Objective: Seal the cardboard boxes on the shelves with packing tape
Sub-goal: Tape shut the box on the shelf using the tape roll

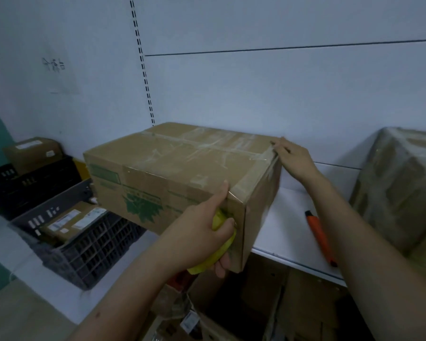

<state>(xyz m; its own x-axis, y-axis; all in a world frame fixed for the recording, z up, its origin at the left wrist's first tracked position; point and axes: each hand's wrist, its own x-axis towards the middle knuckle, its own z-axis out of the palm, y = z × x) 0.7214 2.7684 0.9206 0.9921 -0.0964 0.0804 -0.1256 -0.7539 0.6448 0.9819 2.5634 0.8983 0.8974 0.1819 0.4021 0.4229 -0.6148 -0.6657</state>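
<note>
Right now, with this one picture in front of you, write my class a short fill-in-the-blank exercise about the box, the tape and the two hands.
1. The left hand grips a roll of tape whose colour is ____.
2. The right hand presses the tape strip onto the box's far ____ corner.
3. The knife lying on the white shelf is coloured ____.
4. The printed picture on the box's front is coloured ____.

Missing words: yellow; right; orange; green
</note>
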